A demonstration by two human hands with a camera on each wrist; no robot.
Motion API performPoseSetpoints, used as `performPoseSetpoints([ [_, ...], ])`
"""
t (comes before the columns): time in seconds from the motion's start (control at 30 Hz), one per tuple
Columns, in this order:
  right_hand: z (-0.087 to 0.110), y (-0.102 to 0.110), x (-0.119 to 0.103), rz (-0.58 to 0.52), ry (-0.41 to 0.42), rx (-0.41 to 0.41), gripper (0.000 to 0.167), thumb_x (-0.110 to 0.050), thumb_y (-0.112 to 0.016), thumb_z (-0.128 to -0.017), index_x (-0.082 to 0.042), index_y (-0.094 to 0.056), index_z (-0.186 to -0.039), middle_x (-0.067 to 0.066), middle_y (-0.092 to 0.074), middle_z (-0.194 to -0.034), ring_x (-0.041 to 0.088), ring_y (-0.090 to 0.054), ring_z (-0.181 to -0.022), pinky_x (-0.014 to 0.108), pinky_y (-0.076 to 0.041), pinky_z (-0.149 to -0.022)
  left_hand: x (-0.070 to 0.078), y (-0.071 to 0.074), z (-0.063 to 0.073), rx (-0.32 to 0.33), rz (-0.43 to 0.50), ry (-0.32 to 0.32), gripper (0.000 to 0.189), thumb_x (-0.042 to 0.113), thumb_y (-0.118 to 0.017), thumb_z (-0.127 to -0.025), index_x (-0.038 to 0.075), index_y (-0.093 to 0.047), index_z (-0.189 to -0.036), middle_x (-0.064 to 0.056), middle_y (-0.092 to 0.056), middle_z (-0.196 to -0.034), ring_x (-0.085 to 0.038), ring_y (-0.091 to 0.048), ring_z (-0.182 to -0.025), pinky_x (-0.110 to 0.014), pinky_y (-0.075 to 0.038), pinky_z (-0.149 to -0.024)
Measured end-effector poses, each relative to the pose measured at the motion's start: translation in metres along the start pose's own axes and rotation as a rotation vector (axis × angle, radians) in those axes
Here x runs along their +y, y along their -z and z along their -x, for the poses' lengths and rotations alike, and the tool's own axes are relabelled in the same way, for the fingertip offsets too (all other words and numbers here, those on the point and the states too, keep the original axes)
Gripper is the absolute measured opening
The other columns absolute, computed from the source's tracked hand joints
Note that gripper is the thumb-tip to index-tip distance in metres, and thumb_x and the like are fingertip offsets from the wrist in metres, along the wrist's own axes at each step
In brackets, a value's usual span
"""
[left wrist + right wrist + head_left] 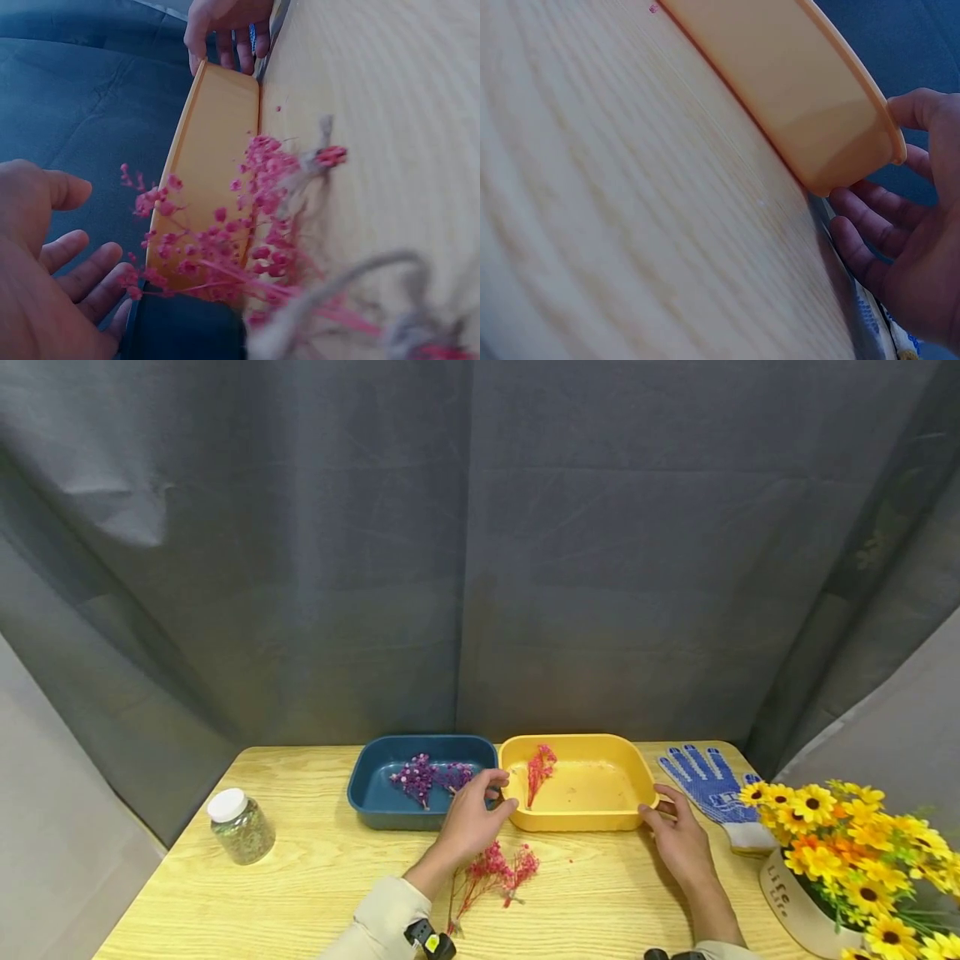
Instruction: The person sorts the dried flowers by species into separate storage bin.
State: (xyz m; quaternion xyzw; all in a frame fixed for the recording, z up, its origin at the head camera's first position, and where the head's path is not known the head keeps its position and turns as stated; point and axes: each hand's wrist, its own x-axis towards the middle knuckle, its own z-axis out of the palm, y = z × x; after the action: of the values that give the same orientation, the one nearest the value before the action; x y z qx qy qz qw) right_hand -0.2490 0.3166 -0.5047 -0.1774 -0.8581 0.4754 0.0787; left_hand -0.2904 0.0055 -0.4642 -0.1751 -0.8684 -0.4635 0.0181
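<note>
Two pale sleeves (386, 914) enter along the bottom edge of the frame, the left one with a dark wrist device (431, 938) at its cuff. Just beside that cuff, at bottom centre, pink sprigs (491, 864) lie on the wooden bench (300, 885); the left wrist view shows twine round their stems. In the lower right corner stands a cream pot (795, 902) lettered "Life Life", packed with yellow flowers (862, 852).

Farther in, the left hand (471, 814) is released, its fingers loose and parted, near the meeting ends of two trays just below the middle of the frame. The right hand (681, 843) grasps the right end of the yellow tray (600, 789), thumb at the rim and fingers against the side. A white-lidded jar (246, 831) of greenish contents stands at lower left.

The yellow tray, right of centre, holds one pink sprig (539, 768) towards its left end. The blue tray (366, 785), on its left, holds purple sprigs (417, 777). Right of the yellow tray lies a blue-and-white glove (708, 783). Behind everything, a dark grey curtain (450, 568) fills the upper frame.
</note>
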Motion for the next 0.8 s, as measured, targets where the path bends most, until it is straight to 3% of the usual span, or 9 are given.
performPoseSetpoints([
  [0.27,-0.001,-0.001,0.002,-0.016,0.004,0.002,0.061,-0.044,-0.051,-0.097,-0.020,-0.030,-0.150,0.017,-0.049,-0.140,0.030,-0.054,-0.122,0.020,-0.046,-0.075,-0.001,0.000,0.021,0.066,-0.006,-0.063,0.036,0.032,-0.063,-0.093,0.024,-0.056,-0.128,0.003,-0.061,-0.123,-0.017,-0.056,-0.113,-0.042,-0.046,-0.094],
  [0.43,-0.003,0.001,0.002,-0.013,0.001,-0.001,0.063,-0.046,-0.050,-0.097,-0.019,-0.029,-0.150,0.018,-0.047,-0.141,0.031,-0.054,-0.122,0.020,-0.045,-0.075,0.000,0.000,0.031,0.048,0.006,-0.069,0.039,0.033,-0.064,-0.093,0.025,-0.054,-0.129,0.004,-0.060,-0.126,-0.018,-0.056,-0.116,-0.041,-0.047,-0.095],
  [0.63,-0.002,0.002,0.001,-0.015,-0.001,0.000,0.064,-0.048,-0.050,-0.097,-0.020,-0.029,-0.151,0.017,-0.047,-0.141,0.031,-0.053,-0.123,0.020,-0.044,-0.076,-0.003,0.002,0.040,0.047,0.032,-0.096,0.039,0.032,-0.064,-0.092,0.018,-0.056,-0.128,0.003,-0.060,-0.123,-0.021,-0.057,-0.115,-0.044,-0.047,-0.096],
  [0.8,-0.002,0.001,0.001,-0.027,-0.011,-0.003,0.063,-0.046,-0.051,-0.097,-0.020,-0.029,-0.150,0.017,-0.047,-0.141,0.031,-0.053,-0.123,0.020,-0.045,-0.075,-0.009,0.002,0.049,0.036,0.021,-0.057,0.035,0.029,-0.066,-0.090,0.023,-0.056,-0.123,0.005,-0.059,-0.119,-0.019,-0.057,-0.113,-0.040,-0.047,-0.096],
])
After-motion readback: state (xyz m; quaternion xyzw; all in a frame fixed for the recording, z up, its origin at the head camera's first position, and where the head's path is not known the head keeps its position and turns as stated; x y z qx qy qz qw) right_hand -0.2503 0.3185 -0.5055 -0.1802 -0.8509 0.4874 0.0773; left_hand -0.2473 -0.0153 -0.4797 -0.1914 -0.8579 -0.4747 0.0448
